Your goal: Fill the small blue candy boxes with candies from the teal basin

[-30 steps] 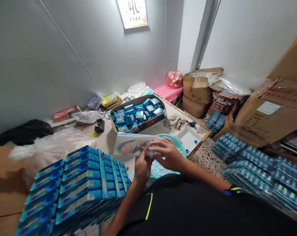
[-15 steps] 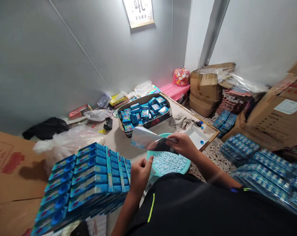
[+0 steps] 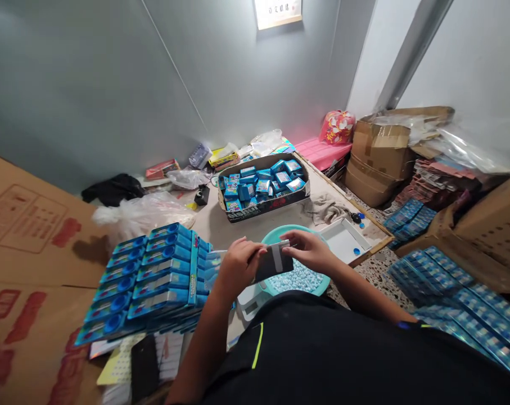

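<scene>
My left hand [image 3: 241, 266] is closed round the left end of a dark flat piece [image 3: 275, 261] with a grey strip across it. My right hand [image 3: 308, 251] pinches the same piece at its right end, with a small light-coloured bit at the fingertips. Both hands are over a turquoise basin [image 3: 280, 232] of small pale blue pellets [image 3: 299, 278]. Left of my left hand rises a stack of blue packages [image 3: 166, 270] with round blue lids. Beyond the hands, an open carton [image 3: 266, 206] holds several small blue packs [image 3: 263, 185].
A white tray [image 3: 343, 239] and a grey cloth [image 3: 326, 209] are right of the basin. A white device [image 3: 250, 304] sits under its left side. Cardboard boxes [image 3: 35, 225] flank the left; more blue packages [image 3: 461, 304] fill the lower right. A phone [image 3: 144, 365] lies lower left.
The view has swung left. My left hand has risen from beside the basin and taken hold of the dark piece, which now lies between both hands; the shiny sheet at its left no longer shows clearly.
</scene>
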Demonstrator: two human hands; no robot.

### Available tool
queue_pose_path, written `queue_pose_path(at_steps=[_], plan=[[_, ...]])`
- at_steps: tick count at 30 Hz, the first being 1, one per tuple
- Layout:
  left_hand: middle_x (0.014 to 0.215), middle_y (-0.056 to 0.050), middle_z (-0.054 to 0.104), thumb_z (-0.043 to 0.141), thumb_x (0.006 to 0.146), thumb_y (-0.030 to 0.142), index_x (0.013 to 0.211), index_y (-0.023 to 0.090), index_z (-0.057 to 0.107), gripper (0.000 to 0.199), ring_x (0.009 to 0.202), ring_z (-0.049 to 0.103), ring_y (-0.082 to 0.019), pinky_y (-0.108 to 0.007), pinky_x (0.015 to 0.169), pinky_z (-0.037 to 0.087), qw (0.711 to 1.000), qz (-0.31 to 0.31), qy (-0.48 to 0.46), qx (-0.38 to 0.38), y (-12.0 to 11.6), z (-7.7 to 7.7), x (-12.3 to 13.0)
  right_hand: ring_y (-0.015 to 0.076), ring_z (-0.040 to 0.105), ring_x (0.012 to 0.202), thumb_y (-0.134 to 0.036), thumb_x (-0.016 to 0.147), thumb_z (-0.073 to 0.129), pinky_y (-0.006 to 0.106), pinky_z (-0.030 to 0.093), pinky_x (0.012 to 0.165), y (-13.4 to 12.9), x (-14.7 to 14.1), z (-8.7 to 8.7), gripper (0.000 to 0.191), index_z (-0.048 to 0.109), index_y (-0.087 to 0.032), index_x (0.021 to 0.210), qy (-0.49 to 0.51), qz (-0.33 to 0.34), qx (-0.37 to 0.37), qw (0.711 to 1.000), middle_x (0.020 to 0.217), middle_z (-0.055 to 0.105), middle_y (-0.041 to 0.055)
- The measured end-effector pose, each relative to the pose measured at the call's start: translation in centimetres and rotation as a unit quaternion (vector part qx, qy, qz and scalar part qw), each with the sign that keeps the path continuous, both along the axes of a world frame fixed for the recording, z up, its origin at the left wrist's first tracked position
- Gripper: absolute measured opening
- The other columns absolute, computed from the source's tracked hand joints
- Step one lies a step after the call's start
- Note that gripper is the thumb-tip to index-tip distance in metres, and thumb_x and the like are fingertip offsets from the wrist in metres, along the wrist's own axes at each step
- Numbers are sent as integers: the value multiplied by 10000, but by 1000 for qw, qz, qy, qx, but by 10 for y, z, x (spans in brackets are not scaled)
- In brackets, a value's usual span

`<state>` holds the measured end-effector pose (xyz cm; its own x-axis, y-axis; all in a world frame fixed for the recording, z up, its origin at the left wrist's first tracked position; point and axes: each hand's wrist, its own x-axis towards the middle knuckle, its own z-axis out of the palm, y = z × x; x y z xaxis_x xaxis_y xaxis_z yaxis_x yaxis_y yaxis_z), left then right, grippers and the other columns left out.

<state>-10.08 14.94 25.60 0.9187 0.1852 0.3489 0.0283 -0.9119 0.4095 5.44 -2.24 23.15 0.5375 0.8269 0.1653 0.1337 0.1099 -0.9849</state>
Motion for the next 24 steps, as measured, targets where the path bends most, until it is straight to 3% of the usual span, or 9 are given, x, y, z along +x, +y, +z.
queue_pose_path(at_steps=[3, 6, 11, 15, 19, 24], plan=[[1046, -74, 761, 521, 1001, 294, 1187, 208, 697, 270, 972, 701, -216, -413, 967, 525, 1000, 9, -12, -16, -6, 5, -2, 170, 590, 688, -404, 823, 702, 299, 457, 609, 0, 2, -4, 207, 720, -197, 813, 46, 39, -4, 998, 735, 670, 8], [1105, -101, 736, 539, 1000, 326, 1286, 197, 661, 337, 1036, 683, -226, -377, 909, 550, 999, -1, -39, -26, -15, 7, 4, 152, 537, 652, -408, 853, 689, 295, 412, 602, 4, -3, -3, 232, 697, -198, 754, 23, 33, 6, 999, 690, 638, 5], [1006, -61, 760, 562, 988, 238, 1216, 231, 703, 268, 932, 698, -202, -413, 961, 542, 994, 9, -99, 41, -27, 0, 10, 170, 538, 688, -423, 870, 697, 321, 412, 649, 12, -10, 1, 251, 721, -200, 757, 8, 33, 37, 999, 718, 648, 24], [1081, -74, 763, 600, 961, 178, 1242, 227, 681, 296, 977, 711, -204, -367, 891, 577, 986, 18, -148, 72, -30, -3, 3, 191, 568, 724, -416, 871, 685, 338, 434, 684, 18, -10, 0, 239, 742, -216, 753, 66, 37, 51, 996, 751, 675, 35], [1154, -82, 754, 637, 938, 179, 1273, 234, 661, 341, 1091, 702, -233, -393, 936, 581, 986, 23, -140, 88, -32, -5, -5, 209, 588, 741, -449, 811, 724, 353, 456, 725, 23, -15, 1, 257, 749, -210, 719, 131, 27, 45, 990, 747, 691, 40], [1129, -82, 759, 633, 931, 167, 1201, 237, 687, 284, 1029, 712, -236, -431, 935, 571, 981, 75, -159, 82, -40, -13, -10, 204, 578, 738, -504, 729, 773, 329, 467, 706, 31, -24, 1, 292, 750, -214, 696, 239, 16, 36, 970, 735, 696, 33]])
